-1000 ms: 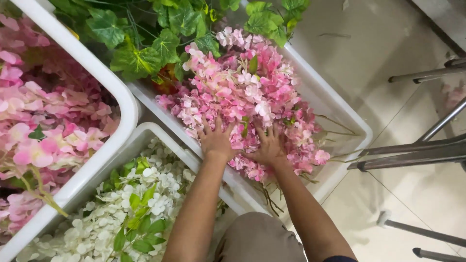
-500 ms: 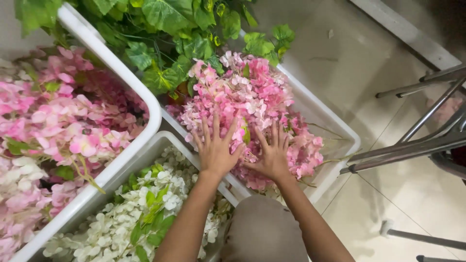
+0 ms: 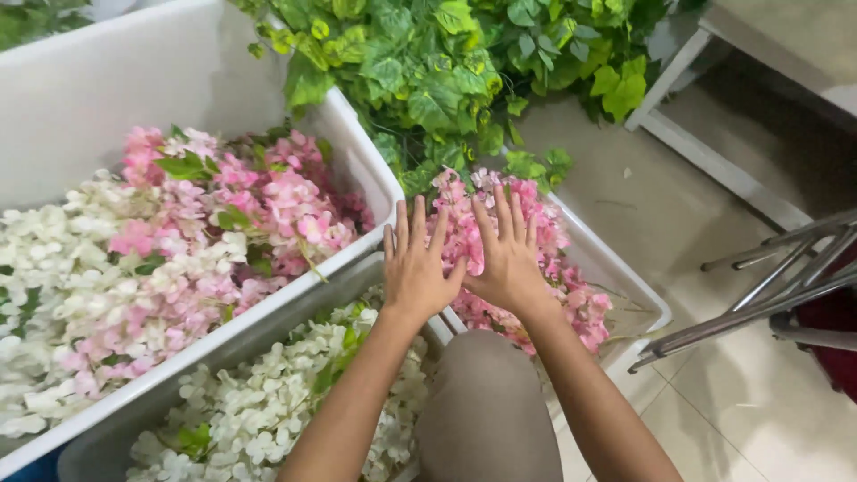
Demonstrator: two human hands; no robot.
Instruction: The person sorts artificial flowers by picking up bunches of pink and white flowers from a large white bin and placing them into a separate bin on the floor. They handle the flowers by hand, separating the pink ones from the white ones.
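Note:
My left hand (image 3: 416,268) and my right hand (image 3: 506,254) are held side by side, fingers spread, palms down over a heap of pink artificial flowers (image 3: 571,295) in a white bin (image 3: 644,299). Neither hand holds anything; whether the palms touch the blossoms I cannot tell. Green leafy vines (image 3: 428,71) fill the far end of that bin. My knee in tan trousers (image 3: 486,411) shows below the hands.
A big white bin (image 3: 134,80) at left holds pink and white flowers (image 3: 178,241). A grey bin (image 3: 107,437) in front holds white flowers (image 3: 268,402). Metal chair legs (image 3: 768,303) stand at right on the tiled floor, and a white frame (image 3: 714,152) behind.
My hands have lifted from pressing into the pink flowers and now hover higher with spread fingers. The camera has swung left and closer, showing more of the left bin.

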